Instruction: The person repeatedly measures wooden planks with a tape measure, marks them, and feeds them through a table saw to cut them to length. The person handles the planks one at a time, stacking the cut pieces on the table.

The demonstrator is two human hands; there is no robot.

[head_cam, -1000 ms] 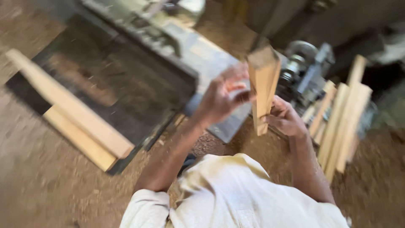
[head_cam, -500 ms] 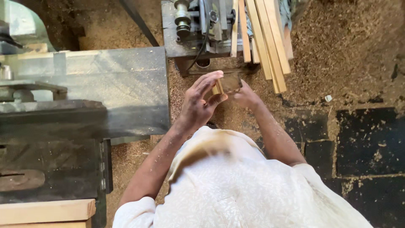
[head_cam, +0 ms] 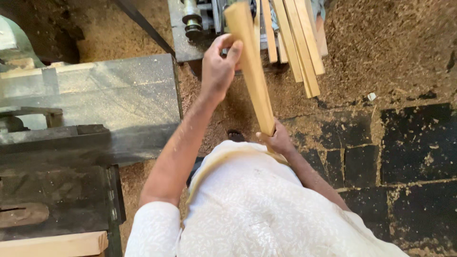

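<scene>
A grey metal machine table (head_cam: 95, 90) stands at the left, dusted with fine sawdust. Below it lies a darker machine bed (head_cam: 57, 190), and a pale wooden board (head_cam: 52, 245) rests at the bottom left corner. At the top, a bundle of thin wooden slats (head_cam: 300, 38) leans across a small motor unit (head_cam: 197, 21). The floor is covered with sawdust (head_cam: 390, 43) at the upper right, while dark stone tiles (head_cam: 409, 147) show at the right side. A dark metal bar (head_cam: 143, 24) runs diagonally nearby.
</scene>
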